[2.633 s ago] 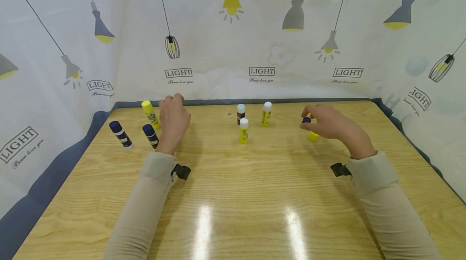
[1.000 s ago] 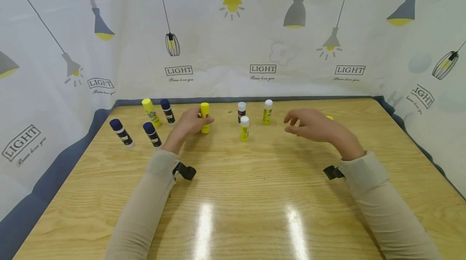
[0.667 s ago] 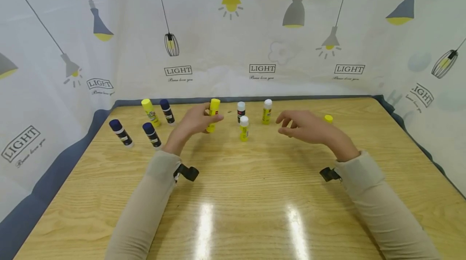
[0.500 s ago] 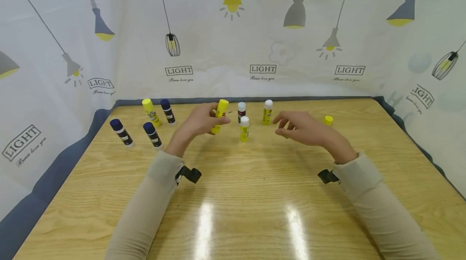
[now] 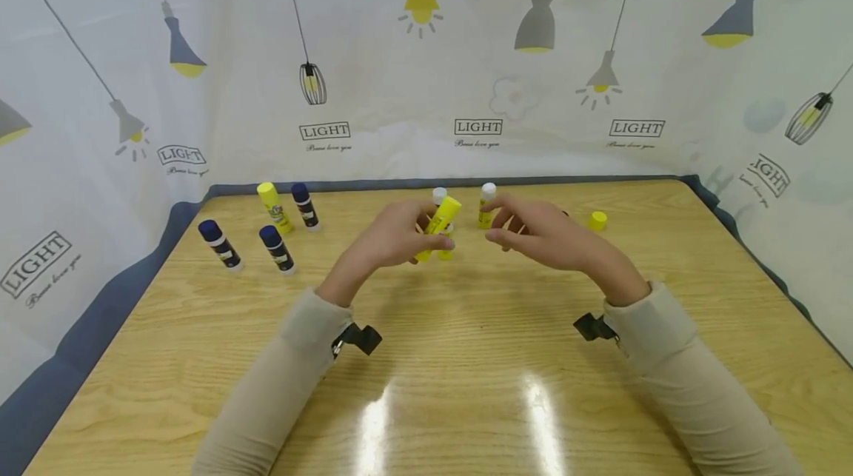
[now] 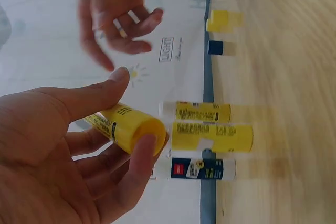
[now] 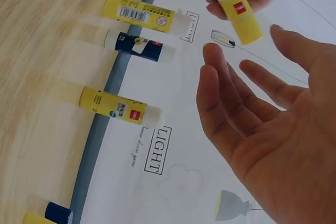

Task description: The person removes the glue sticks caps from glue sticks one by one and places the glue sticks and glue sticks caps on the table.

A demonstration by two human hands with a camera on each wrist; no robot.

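Note:
My left hand (image 5: 398, 235) grips a yellow glue stick (image 5: 445, 214) with a yellow cap, tilted to the right above the table. In the left wrist view the thumb and fingers wrap the yellow tube (image 6: 128, 127), its hollow base end toward the camera. Facing it, my right hand (image 5: 549, 235) is in the air with fingers loosely bent, holding nothing. Its fingertips overlap a white-capped yellow glue stick (image 5: 486, 213) in the head view. Behind the held stick, a dark-labelled one (image 7: 139, 45) and another white-capped yellow one (image 7: 139, 14) stand upright, partly hidden in the head view.
At the left stand a yellow glue stick (image 5: 274, 207) and three dark blue-capped ones, including one at the back (image 5: 305, 207). On the right lie a yellow cap (image 5: 597, 220) and a dark blue cap (image 6: 215, 48). A printed cloth (image 5: 400, 91) borders the table.
My left hand left a blue-capped stick at the back left, then brought the yellow glue stick rightward, tilting it. My right hand let go of the dark blue cap and moved left.

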